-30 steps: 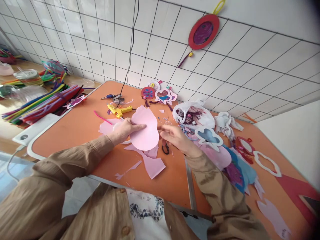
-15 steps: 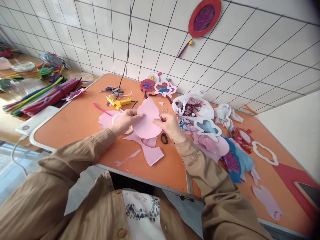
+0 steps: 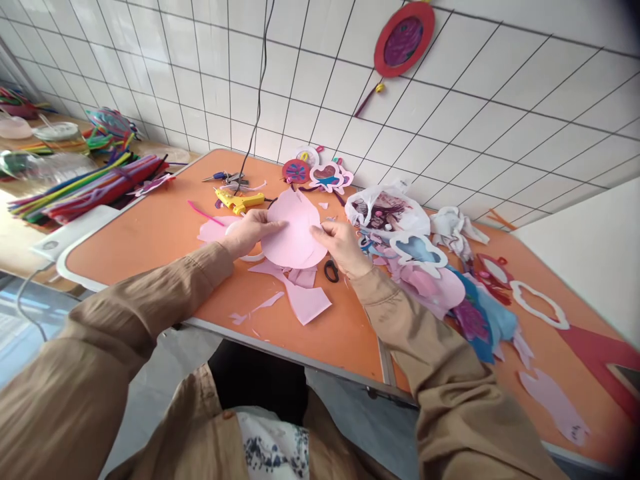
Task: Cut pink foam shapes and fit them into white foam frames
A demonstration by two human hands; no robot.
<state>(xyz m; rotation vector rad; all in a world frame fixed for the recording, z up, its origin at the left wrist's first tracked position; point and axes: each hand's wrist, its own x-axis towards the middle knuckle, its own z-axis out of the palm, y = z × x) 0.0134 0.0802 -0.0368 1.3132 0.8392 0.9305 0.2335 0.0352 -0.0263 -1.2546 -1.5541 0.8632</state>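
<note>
A pink paper cutout (image 3: 293,233), rounded with a point at the top, is held up over the table between both hands; a second layer shows along its lower right edge. My left hand (image 3: 253,230) pinches its left side, thumb on the front. At the right edge, my right hand (image 3: 344,245) grips it between thumb and fingers. Under the cutout lie pink paper scraps (image 3: 307,303). Black-handled scissors (image 3: 331,270) rest just below my right hand, their blades hidden. Behind my left hand is a yellow glue gun (image 3: 240,200).
Bundled pipe cleaners (image 3: 107,190) lie on the left. Finished paper ornaments (image 3: 325,175) stand against the tiled wall. At right are a plastic bag (image 3: 387,207), a cloud-shaped frame (image 3: 419,252), fabric pieces (image 3: 483,320) and a white cloud outline (image 3: 540,305). A cord (image 3: 259,100) hangs down the wall.
The pink cutout has turned slightly in my hands, and a second layer now shows at its lower right. Both hands keep their grip. The camera view has shifted a little.
</note>
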